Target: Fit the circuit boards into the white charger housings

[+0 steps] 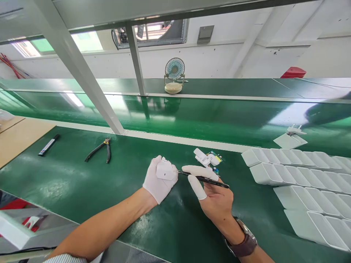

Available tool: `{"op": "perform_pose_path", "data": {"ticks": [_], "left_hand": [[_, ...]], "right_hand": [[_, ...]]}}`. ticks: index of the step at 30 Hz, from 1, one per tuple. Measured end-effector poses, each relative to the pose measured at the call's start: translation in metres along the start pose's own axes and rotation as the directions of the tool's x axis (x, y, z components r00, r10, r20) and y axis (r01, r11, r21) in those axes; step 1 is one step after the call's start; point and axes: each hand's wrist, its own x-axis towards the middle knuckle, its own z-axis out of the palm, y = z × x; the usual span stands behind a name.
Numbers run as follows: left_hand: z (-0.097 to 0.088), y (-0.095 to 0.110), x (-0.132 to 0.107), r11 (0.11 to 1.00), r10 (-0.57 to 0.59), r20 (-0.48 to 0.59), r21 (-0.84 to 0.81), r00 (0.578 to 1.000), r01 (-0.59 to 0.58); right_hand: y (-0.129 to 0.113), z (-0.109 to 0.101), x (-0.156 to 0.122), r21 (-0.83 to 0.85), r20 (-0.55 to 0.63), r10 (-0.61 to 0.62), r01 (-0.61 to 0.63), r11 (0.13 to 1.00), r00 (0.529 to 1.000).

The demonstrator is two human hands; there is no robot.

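My left hand [159, 179], in a white glove, is closed around a small white plastic casing [165, 170] over the green worktop. My right hand [212, 193], with white finger cots on the thumb and forefinger, pinches a thin black tool [204, 179] whose tip points at the side of the casing. Just beyond my right hand lie a white plastic part with a small circuit board [208, 159]. A watch with a brown strap sits on my right wrist.
Rows of white plastic casings [298, 175] lie at the right. Black pliers [102, 148] and a black marker [48, 145] rest at the left, beside a brown board [19, 137]. A small fan [174, 75] stands on the far shelf. A grey slanted post [90, 91] crosses the green conveyor belt.
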Motion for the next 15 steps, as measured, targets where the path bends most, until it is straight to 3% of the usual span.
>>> {"op": "perform_pose_path", "data": {"ticks": [3, 5, 7, 9, 12, 15], "left_hand": [[-0.001, 0.0, 0.002, 0.981, 0.045, 0.087, 0.185, 0.995, -0.061], [-0.002, -0.002, 0.003, 0.876, 0.135, 0.167, 0.441, 0.977, -0.197], [-0.004, -0.006, 0.003, 0.673, 0.25, 0.233, 0.656, 0.94, -0.341], [-0.009, -0.01, 0.004, 0.407, 0.345, 0.331, 0.791, 0.879, -0.457], [-0.019, -0.015, 0.008, -0.005, 0.347, 0.534, 0.823, 0.771, -0.568], [-0.024, -0.014, 0.011, -0.135, 0.269, 0.601, 0.797, 0.753, -0.588]], "right_hand": [[0.002, 0.0, -0.002, -0.029, -0.009, 0.086, -0.086, 0.996, 0.996], [0.002, -0.001, -0.002, -0.066, -0.076, 0.105, -0.11, 0.992, 0.991], [0.001, -0.003, 0.0, -0.122, -0.16, 0.108, -0.128, 0.984, 0.981], [0.001, -0.005, 0.003, -0.18, -0.231, 0.112, -0.155, 0.971, 0.966], [0.005, -0.005, 0.008, -0.175, -0.305, 0.14, -0.2, 0.964, 0.942], [0.011, -0.003, 0.009, -0.068, -0.326, 0.169, -0.201, 0.977, 0.93]]}}
